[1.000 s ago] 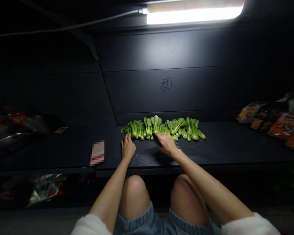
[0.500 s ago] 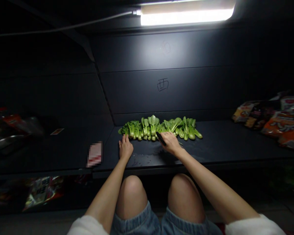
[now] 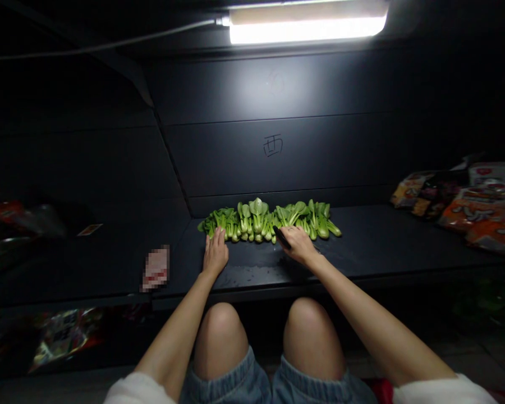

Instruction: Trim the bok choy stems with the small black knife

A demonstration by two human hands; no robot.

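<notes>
- Datum: clock positions are taken from the middle of the row of leafy greens, which lies along the shelf, against its back panel.
- Left hand, 8 o'clock: grip open, fingers extended at the near edge of the greens; no item visibly enclosed. Excess push could displace the small stems or topple the overlapping heads.
- Right hand, 4 o'clock: grip closed on a dark object; its type cannot be confirmed. If edged or pointed, it could bruise or nick adjacent stalks on contact.
- Wet marks, 7 o'clock: moisture could reduce friction, so that a head pulled nearer slides off the front edge at 6 o'clock.
- Visibility: the right hand masks part of the row. Contact beneath it cannot be verified; an unseen stem could be pinched.
</notes>
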